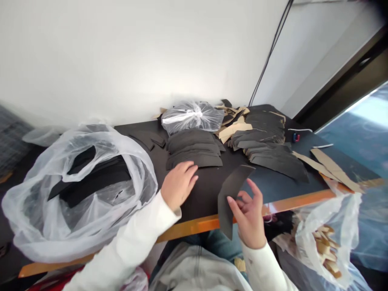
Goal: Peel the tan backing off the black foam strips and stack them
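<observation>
My right hand [249, 210] pinches a curved black strip [229, 198] of thin sheet, maybe card or leather, held over the table's front edge. Beside a pile of similar black pieces [194, 149], my left hand [179, 184] has its fingers stretched out near the pile's front edge; whether they touch it I cannot tell. To the right lies another spread of black pieces [269, 155], fanned out in overlapping layers. Tan strips [235, 131] lie between the piles, toward the back.
A large open plastic bag [72, 230] with black pieces inside stands on the left. Behind the middle pile sits a knotted clear bag [192, 115]. Tan strips [333, 167] overhang the right edge, above a bag of tan scraps [327, 246]. Black cables [269, 54] run down the wall.
</observation>
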Tool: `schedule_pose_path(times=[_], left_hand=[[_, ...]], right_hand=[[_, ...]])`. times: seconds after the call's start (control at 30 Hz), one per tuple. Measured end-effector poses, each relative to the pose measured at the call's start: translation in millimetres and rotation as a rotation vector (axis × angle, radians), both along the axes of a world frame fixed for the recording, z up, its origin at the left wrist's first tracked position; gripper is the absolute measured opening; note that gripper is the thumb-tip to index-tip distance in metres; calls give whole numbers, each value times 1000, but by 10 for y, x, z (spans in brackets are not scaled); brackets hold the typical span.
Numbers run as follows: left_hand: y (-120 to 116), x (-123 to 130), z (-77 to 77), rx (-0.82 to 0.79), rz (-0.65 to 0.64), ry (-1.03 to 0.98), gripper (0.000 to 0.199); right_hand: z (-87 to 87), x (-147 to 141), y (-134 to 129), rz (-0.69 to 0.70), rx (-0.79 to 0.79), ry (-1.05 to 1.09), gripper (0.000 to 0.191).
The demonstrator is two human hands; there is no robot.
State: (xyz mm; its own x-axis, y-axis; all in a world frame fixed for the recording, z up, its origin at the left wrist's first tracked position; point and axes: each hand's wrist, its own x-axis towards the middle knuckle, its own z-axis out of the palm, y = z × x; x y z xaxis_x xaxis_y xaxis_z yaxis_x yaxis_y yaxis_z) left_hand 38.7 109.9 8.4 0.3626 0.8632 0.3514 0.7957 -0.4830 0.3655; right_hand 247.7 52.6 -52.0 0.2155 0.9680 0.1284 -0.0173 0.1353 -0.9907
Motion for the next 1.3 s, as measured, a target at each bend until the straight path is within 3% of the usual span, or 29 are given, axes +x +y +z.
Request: schedule_pose_path(times=[0.13,0.23,0.33,0.43,0.63,0.87,0.93,1.0,1.13,1.2,1.3], left_hand=[[528,-25,-337,157,-102,480,46],[650,30,-576,193,-122,577,46],[635,72,-652,219,-127,603,46],[598,77,-614,242,-143,627,45],[292,93,-547,264,-183,644,43],[-387,221,-696,180,-196,603,38],[-495,228,-632,111,-178,486,34],[-575,218,-480,-28,-141,195,29],[-746,204,-143,-572,-45,-574,30],[-835,211,-99,-789,14,-806,29],[-920,221,-209,-858,123,-988,28]], right_hand=[[-34,187,76,-90,-7,-11,71],[-74,272,52,-93,-40,1,67],[-112,329,15,-75,-76,21,62],[-119,363,1,-67,-94,35,59],[-53,340,21,-76,-87,76,59],[-23,196,-9,-12,-62,80,60],[-25,136,-2,-5,-55,77,58],[-20,64,20,-37,-32,83,56],[35,-98,80,-130,14,87,54],[68,-172,106,-144,16,83,54],[77,-258,143,-131,6,51,53]])
